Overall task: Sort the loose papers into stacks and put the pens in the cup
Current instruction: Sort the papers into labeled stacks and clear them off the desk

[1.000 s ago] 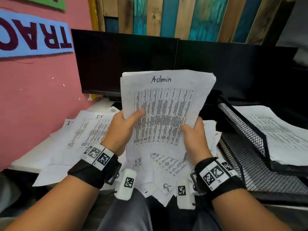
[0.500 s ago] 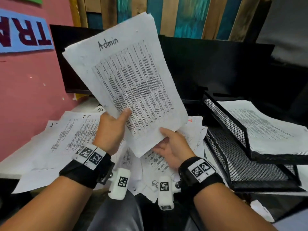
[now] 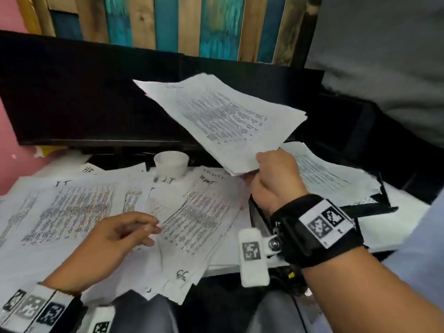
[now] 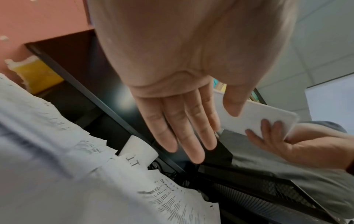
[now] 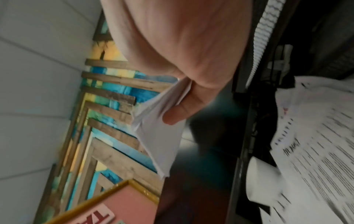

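Note:
My right hand (image 3: 269, 174) pinches the near corner of a stack of printed sheets (image 3: 221, 118) and holds it in the air above the black mesh tray (image 3: 374, 207). In the right wrist view the thumb presses on that stack (image 5: 159, 136). My left hand (image 3: 129, 231) hovers with straight fingers (image 4: 184, 130) over the loose papers (image 3: 79, 207) spread on the desk, holding nothing. A white cup (image 3: 171, 163) stands at the back of the papers, in front of the monitors. No pens are in view.
Two dark monitors (image 3: 96, 92) stand along the back of the desk. The upper tier of the mesh tray holds a pile of sheets (image 3: 329, 174). A pink wall (image 3: 9, 152) borders the left. Loose sheets hang over the desk's front edge near my lap.
My left hand has let go of the Admin stack and dropped over the loose papers. The right hand alone has carried the stack to the right, towards the tray. The view turned right.

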